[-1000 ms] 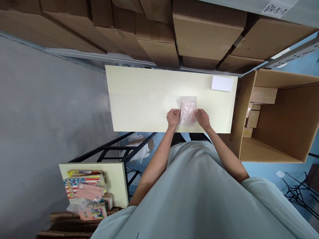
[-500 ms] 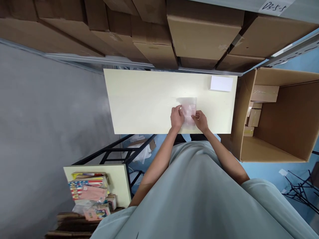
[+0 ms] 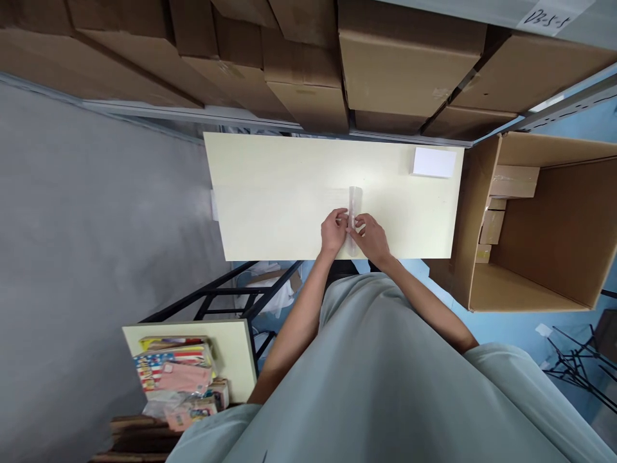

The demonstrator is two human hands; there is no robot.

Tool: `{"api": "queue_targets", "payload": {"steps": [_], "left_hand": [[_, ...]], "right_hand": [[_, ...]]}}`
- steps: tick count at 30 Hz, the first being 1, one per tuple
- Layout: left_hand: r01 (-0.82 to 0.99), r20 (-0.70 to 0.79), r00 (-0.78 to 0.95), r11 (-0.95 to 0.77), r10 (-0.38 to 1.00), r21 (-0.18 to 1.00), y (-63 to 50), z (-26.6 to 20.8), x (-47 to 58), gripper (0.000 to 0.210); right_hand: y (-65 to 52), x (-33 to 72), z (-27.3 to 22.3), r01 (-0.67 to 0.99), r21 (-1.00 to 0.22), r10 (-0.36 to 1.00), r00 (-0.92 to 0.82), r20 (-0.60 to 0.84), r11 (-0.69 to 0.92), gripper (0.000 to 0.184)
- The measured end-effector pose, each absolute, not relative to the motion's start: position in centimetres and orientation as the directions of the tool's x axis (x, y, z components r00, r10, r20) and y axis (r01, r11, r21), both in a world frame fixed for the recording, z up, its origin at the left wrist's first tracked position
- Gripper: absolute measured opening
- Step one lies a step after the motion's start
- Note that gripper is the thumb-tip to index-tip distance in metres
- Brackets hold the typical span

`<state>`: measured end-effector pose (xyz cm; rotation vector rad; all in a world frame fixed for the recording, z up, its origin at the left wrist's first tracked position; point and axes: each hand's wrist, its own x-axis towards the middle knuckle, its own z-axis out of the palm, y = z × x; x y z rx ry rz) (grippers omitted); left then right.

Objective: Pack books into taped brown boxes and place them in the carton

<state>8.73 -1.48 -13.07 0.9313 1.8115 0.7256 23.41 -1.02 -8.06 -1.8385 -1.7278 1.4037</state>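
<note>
Two bare hands are at work over the pale tabletop [image 3: 270, 193], close to the edge nearest the person. Right hand [image 3: 370, 235]: narrow, thumb and fingertips brought together on a clear plastic bag [image 3: 355, 198]. Left hand [image 3: 334, 231]: fingers curled in at the bag's left edge; from where I stand, I cannot tell whether it grips or only steadies. The bag lies between the hands, showing as a narrow upright strip running away from the person; its contents cannot be made out.

Farther off, near the tabletop's far right corner, sits a white box [image 3: 434, 162], top plain; what it holds cannot be seen.

Beyond the right end stands a large open carton [image 3: 554, 238], its mouth toward the person's side. Several smaller brown boxes [image 3: 513, 182], some taped, line its left wall; much of its inside is unoccupied.

Across the far side, a shelf carries a row of large brown cartons [image 3: 395, 71]. A label [image 3: 554, 16] on the beam above reads "D3-5-5".

To the person's left and rear, a smaller stand [image 3: 236, 360] bears stacked colourful books [image 3: 168, 360], a pink flat item [image 3: 186, 378] and some clear wrapping [image 3: 161, 404].
</note>
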Motion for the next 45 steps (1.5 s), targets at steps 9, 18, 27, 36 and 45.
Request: {"api": "queue_targets", "payload": {"steps": [9, 18, 27, 36, 45], "left_hand": [[0.309, -0.456, -0.289, 0.533, 0.842, 0.788, -4.2, -13.2, 3.8, 0.030], [0.525, -0.423, -0.239, 0.483, 0.874, 0.701, -3.5, -14.7, 2.0, 0.040], [0.556, -0.417, -0.142, 0.420, 0.898, 0.717, -3.4, -14.5, 0.4, 0.040], [0.539, -0.503, -0.086, 0.465, 0.860, 0.703, -3.4, -14.0, 0.8, 0.049], [0.545, -0.437, -0.044, 0.388, 0.899, 0.743, -3.7, -13.1, 9.0, 0.053]], "right_hand": [[-0.7, 20.4, -8.3, 0.703, -0.680, 0.843, -0.223, -0.490, -0.209, 0.028], [-0.3, 22.0, -11.3, 0.753, -0.534, 0.802, -0.015, -0.598, -0.385, 0.035], [0.0, 18.0, -12.0, 0.732, -0.478, 0.753, 0.071, -0.654, -0.484, 0.022], [0.1, 19.2, -11.7, 0.701, -0.572, 0.803, 0.001, -0.596, -0.426, 0.033], [-0.1, 28.0, -11.3, 0.651, -0.659, 0.866, -0.006, -0.501, -0.377, 0.031]]}}
